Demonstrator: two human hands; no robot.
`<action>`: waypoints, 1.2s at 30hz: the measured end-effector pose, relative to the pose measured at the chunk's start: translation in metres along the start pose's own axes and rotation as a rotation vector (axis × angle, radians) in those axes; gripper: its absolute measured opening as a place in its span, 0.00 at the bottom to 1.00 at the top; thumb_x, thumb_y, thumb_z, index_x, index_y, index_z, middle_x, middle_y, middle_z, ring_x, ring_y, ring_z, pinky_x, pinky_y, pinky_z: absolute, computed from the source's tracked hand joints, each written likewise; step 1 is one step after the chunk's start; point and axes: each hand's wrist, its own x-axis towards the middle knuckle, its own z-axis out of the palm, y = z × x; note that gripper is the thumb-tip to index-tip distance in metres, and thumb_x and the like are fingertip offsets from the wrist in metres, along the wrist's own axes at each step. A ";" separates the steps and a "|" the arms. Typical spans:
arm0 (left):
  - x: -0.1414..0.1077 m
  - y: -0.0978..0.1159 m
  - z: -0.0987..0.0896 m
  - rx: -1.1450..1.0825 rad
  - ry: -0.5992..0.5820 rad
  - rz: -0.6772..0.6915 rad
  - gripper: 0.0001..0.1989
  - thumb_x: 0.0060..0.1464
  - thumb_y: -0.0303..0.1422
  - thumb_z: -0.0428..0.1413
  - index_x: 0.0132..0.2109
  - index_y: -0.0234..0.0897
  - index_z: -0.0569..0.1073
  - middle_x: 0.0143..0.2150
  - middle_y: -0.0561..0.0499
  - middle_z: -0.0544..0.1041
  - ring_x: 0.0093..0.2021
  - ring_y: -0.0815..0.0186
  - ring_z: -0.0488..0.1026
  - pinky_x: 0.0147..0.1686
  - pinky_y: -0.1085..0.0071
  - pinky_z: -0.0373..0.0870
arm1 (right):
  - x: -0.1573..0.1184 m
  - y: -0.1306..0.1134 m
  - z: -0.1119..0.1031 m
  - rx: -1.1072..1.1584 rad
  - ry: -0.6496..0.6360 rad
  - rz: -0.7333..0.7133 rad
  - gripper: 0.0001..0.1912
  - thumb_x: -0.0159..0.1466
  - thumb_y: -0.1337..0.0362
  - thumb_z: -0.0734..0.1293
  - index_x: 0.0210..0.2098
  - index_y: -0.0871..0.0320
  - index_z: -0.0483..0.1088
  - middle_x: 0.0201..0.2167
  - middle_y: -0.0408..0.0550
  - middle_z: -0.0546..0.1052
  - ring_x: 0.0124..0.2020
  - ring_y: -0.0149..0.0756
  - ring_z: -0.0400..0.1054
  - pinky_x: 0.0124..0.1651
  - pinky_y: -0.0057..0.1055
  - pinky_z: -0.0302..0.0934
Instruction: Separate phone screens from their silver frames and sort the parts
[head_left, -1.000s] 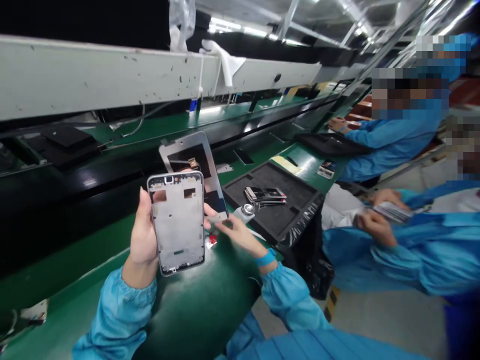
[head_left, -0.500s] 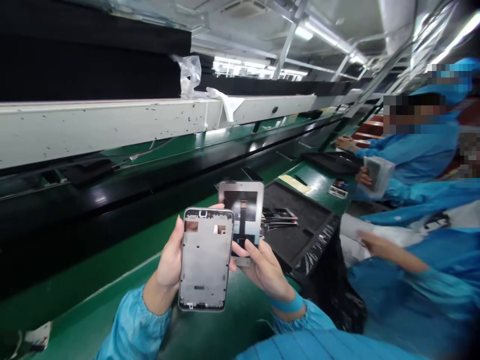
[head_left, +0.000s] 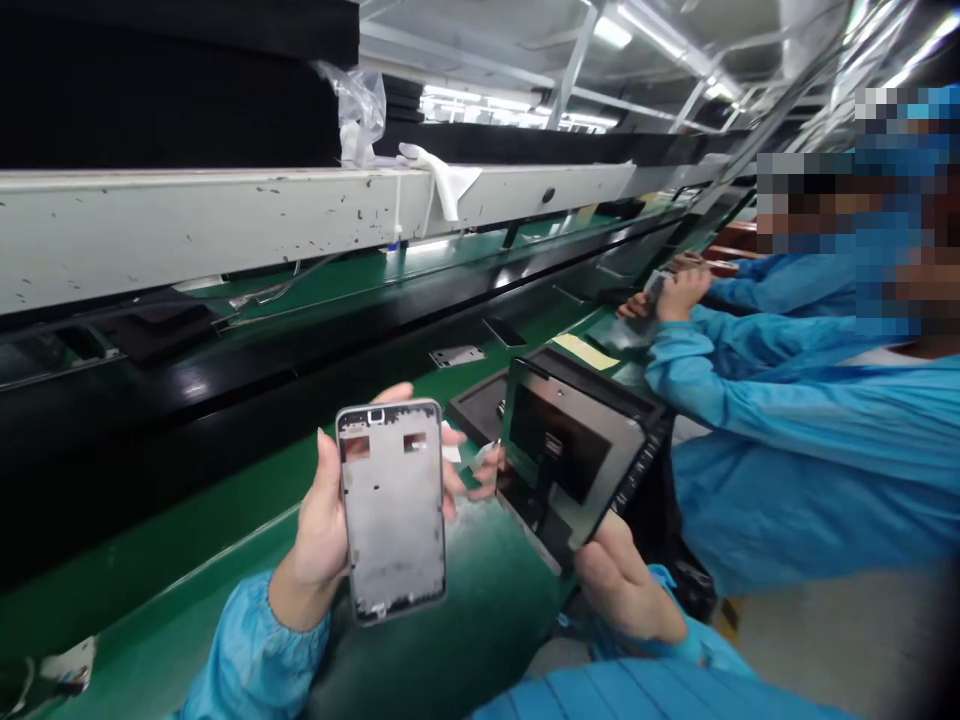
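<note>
Toward the center-left, my left hand (head_left: 321,530) is closed around a grey tablet-like metal frame (head_left: 394,510) with a dark rim and two small cut-outs near its top. Its inner side faces me, and my fingertips show past its right edge. Farther right, my right hand (head_left: 626,585) grips a flat display panel (head_left: 570,390) by its lower edge. The panel is tilted, its back showing a dark area and a black flex cable (head_left: 546,480). Fingertips show at the panel's left edge, beside a small whitish piece (head_left: 450,442).
A dark tray (head_left: 476,400) lies partly behind the panel. Beyond it are a thin grey plate (head_left: 457,356), a black slab (head_left: 504,332) and yellow paper (head_left: 585,350) on the green bench (head_left: 420,650). Co-workers in blue sleeves (head_left: 720,390) sit along the right.
The display panel has moved right, nearer to me, and turned to a tilt, apart from the frame. The frame has shifted slightly left. A co-worker on the right has leaned in over the bench.
</note>
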 end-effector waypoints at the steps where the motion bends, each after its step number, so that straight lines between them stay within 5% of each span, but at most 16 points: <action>1: 0.003 -0.003 -0.004 0.051 0.043 0.050 0.31 0.69 0.60 0.54 0.69 0.49 0.74 0.57 0.42 0.84 0.43 0.57 0.84 0.42 0.61 0.83 | 0.004 -0.004 -0.004 -0.033 -0.032 -0.071 0.35 0.77 0.41 0.59 0.78 0.46 0.61 0.63 0.61 0.77 0.62 0.58 0.75 0.63 0.53 0.74; 8: 0.017 -0.010 -0.025 0.287 0.223 0.300 0.31 0.67 0.56 0.62 0.70 0.51 0.71 0.59 0.46 0.83 0.52 0.59 0.84 0.53 0.61 0.84 | 0.021 -0.008 -0.007 -0.211 -0.136 -0.144 0.33 0.75 0.46 0.68 0.76 0.45 0.64 0.61 0.60 0.74 0.61 0.53 0.74 0.61 0.49 0.76; 22: 0.014 0.002 -0.032 0.420 0.097 0.419 0.26 0.69 0.52 0.61 0.67 0.49 0.69 0.63 0.43 0.79 0.56 0.52 0.84 0.57 0.51 0.84 | 0.025 -0.009 -0.008 -0.245 -0.272 -0.118 0.33 0.74 0.47 0.70 0.74 0.48 0.68 0.60 0.58 0.76 0.61 0.49 0.75 0.63 0.46 0.74; 29: 0.015 0.016 -0.040 0.613 0.108 0.427 0.28 0.62 0.51 0.68 0.61 0.48 0.70 0.59 0.43 0.81 0.52 0.53 0.86 0.50 0.56 0.86 | 0.035 0.002 0.022 0.035 -0.136 -0.147 0.37 0.74 0.42 0.69 0.77 0.44 0.62 0.58 0.56 0.75 0.56 0.48 0.75 0.57 0.48 0.78; 36: 0.016 0.022 -0.044 0.626 0.086 0.452 0.26 0.64 0.51 0.66 0.62 0.48 0.71 0.58 0.43 0.81 0.48 0.55 0.87 0.47 0.56 0.87 | 0.026 0.008 0.023 0.118 -0.162 -0.036 0.37 0.72 0.39 0.69 0.75 0.46 0.67 0.56 0.56 0.75 0.56 0.48 0.76 0.56 0.46 0.79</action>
